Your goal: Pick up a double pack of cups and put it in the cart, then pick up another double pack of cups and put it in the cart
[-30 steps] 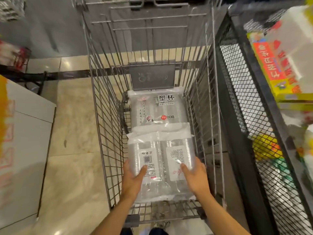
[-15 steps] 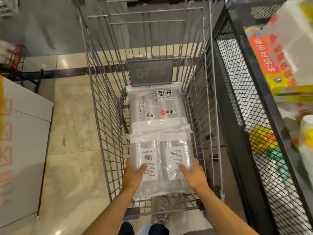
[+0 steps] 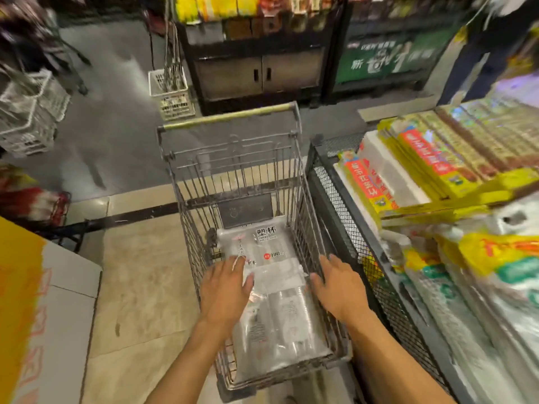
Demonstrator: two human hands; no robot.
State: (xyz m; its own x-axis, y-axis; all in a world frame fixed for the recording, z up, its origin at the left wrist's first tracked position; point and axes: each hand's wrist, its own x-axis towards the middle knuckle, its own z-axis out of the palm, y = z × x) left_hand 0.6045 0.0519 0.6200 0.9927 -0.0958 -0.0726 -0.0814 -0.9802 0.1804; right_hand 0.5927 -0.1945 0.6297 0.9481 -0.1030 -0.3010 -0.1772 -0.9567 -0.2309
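Note:
A wire shopping cart [image 3: 303, 228] stands in front of me with two clear packs of plastic cups lying in its basket. The far pack [image 3: 262, 243] shows black printed characters; the near pack [image 3: 285, 325] lies toward me. My left hand [image 3: 224, 290] hovers above the cart's left side with fingers spread and holds nothing. Over the cart's right rim, my right hand [image 3: 338, 284] is also spread and empty. Neither hand touches the packs.
A black mesh display bin [image 3: 344, 228] sits tight against the cart's right side, stacked with yellow boxes [image 3: 431, 158] and bagged goods [image 3: 495, 272]. A white and yellow box [image 3: 38, 301] stands at left. Dark shelving [image 3: 262, 68] and white crates [image 3: 172, 94] lie beyond.
Both hands have let go of the near pack and lifted above the cart with fingers spread. The view has pulled back and tilted up, showing the cart handle and the aisle.

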